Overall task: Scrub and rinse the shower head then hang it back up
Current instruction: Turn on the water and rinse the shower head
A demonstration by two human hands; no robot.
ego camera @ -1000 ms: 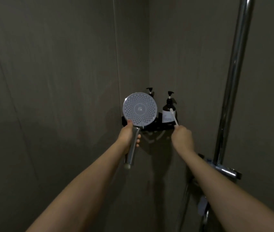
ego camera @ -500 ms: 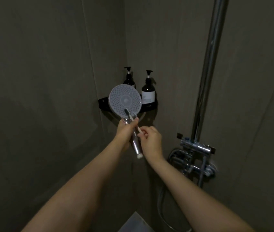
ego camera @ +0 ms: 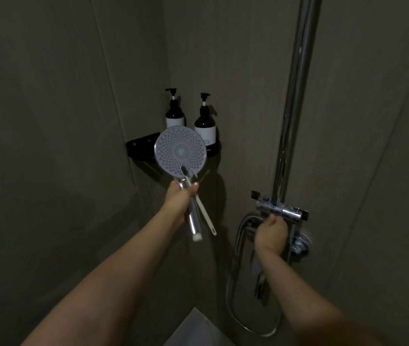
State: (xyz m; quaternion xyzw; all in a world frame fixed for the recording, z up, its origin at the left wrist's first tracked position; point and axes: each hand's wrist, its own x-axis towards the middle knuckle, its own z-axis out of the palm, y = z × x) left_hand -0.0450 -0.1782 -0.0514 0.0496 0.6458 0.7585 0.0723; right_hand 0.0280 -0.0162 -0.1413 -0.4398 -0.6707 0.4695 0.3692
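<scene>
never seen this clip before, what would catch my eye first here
The round shower head stands out, pale against the dark corner, held up by the left hand with a toothbrush clamped along its chrome handle. At lower right, the right hand grips the chrome mixer valve at the foot of the riser pipe. Two dark pump bottles stand on the corner shelf behind.

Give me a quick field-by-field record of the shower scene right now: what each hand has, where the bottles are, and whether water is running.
left hand: grips shower head handle, toothbrush pinned alongside
right hand: on the mixer valve, at its underside
shower head face: toward the camera, brush head against its lower edge
pump bottles: two, upright on the corner shelf
hose: loops below the valve
water: none visible
</scene>
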